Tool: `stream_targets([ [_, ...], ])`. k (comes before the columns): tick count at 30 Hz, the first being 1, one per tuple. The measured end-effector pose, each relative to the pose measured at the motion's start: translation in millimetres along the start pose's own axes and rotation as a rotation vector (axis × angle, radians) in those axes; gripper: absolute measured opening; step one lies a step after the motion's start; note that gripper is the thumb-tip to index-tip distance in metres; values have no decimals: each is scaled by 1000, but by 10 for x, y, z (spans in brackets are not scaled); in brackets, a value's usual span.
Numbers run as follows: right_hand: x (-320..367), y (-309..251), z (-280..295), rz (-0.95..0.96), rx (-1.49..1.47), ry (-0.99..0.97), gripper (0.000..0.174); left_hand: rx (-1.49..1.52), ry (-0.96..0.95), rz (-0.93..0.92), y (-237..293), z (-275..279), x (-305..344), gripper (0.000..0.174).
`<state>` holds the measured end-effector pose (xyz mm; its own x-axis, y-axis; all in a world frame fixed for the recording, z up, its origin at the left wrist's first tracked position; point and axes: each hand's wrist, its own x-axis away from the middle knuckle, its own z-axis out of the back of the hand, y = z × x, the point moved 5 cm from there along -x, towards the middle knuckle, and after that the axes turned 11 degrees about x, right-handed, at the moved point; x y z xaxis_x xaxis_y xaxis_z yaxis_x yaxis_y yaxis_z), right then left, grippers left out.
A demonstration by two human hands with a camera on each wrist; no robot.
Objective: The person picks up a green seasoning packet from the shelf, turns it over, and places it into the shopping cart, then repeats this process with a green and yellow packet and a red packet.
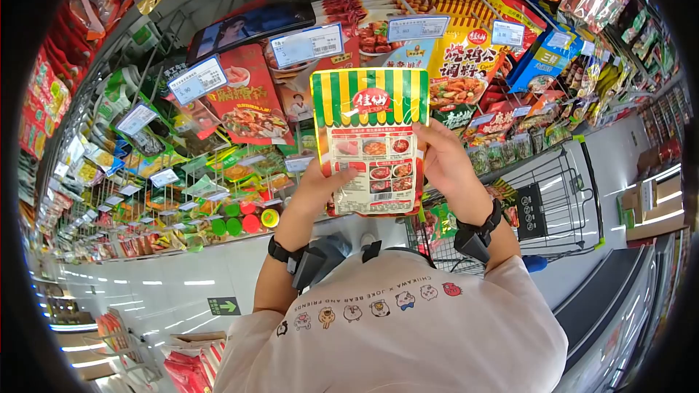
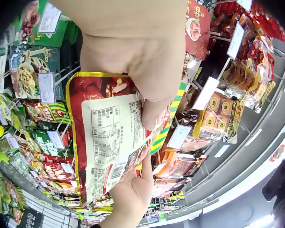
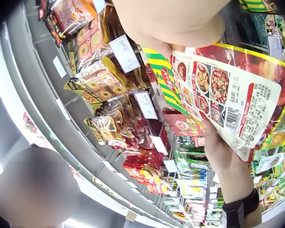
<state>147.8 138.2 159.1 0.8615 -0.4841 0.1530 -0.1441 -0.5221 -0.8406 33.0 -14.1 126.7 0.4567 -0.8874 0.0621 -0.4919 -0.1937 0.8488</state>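
A seasoning packet (image 1: 373, 138) with a green-and-yellow striped top is held up in front of the shelves, its printed back with small food pictures and a barcode facing me. My left hand (image 1: 324, 183) grips its lower left side, thumb lying over the printed panel. On the opposite edge, my right hand (image 1: 445, 161) pinches the packet with the thumb in front; its other fingers are mostly hidden behind. The left wrist view shows the text panel of the packet (image 2: 109, 137) close up, below the left hand (image 2: 137, 57). Both hands also appear around it in the right wrist view.
Hanging and stacked packets with price tags (image 1: 306, 45) fill the shelves ahead. A phone-like screen (image 1: 251, 27) lies among the packets at the upper left. A wire shopping cart (image 1: 561, 196) stands to the right, and jars with coloured lids (image 1: 249, 223) sit low on the left.
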Motion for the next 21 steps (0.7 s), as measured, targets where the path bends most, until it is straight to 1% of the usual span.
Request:
stream_targets([
  [3, 14, -9, -4, 20, 27, 23, 16, -36, 12, 9, -1, 45, 9, 33],
  [7, 72, -45, -63, 70, 46, 61, 7, 20, -10, -7, -37, 92, 34, 34],
  [11, 61, -26, -32, 121, 134, 81, 15, 75, -6, -14, -25, 75, 74, 37],
  [14, 43, -11, -6, 133, 173, 67, 18, 86, 8, -11, -17, 85, 95, 38],
  [18, 56, -39, -66, 147, 146, 71, 19, 99, 16, -22, 3, 71, 102, 40],
  [21, 41, -37, -26, 171, 192, 66, 20, 90, 18, 12, -22, 114, 110, 40],
])
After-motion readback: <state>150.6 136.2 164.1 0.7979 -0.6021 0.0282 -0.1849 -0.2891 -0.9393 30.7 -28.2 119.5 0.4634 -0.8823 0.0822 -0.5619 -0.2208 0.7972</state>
